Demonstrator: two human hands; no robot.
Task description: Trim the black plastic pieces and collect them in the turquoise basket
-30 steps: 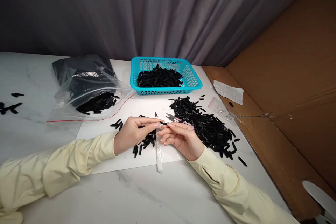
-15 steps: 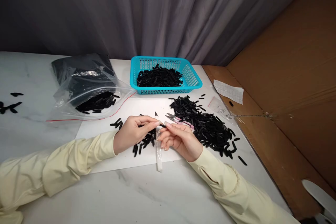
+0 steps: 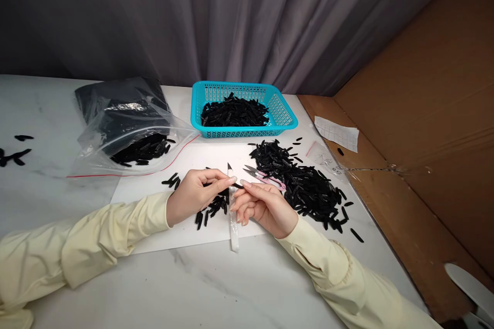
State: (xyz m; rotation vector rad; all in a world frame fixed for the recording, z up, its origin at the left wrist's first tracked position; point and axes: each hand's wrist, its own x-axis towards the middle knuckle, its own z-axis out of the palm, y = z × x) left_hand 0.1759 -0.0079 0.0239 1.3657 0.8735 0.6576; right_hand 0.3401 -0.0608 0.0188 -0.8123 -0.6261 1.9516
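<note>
A small, narrow black piece (image 3: 238, 185) is pinched at its two ends between my left hand (image 3: 200, 189) and my right hand (image 3: 267, 204). Both hands are closed, thumb against fingertips, above a white sheet (image 3: 150, 239). Beneath them lies a craft knife (image 3: 233, 226) with a dark pointed blade and a whitish, plastic-wrapped handle. Pink thread snips (image 3: 266, 179) rest just beyond my right hand. Loose black pieces (image 3: 218, 205) lie partly hidden behind my left hand. A large heap of similar pieces (image 3: 309, 185) spreads to the right.
At the back stands a turquoise basket (image 3: 243, 132) holding black pieces. To its left, a clear zip bag (image 3: 96, 157) with black pieces overlaps a dark package (image 3: 123, 95). A paper slip (image 3: 336, 133) lies near the cardboard wall (image 3: 436, 87) at right. A grey curtain (image 3: 154, 20) hangs behind.
My fingertips have drawn slightly apart, and more of the black piece shows between them, now looking a little bowed. The hands otherwise stay in place.
</note>
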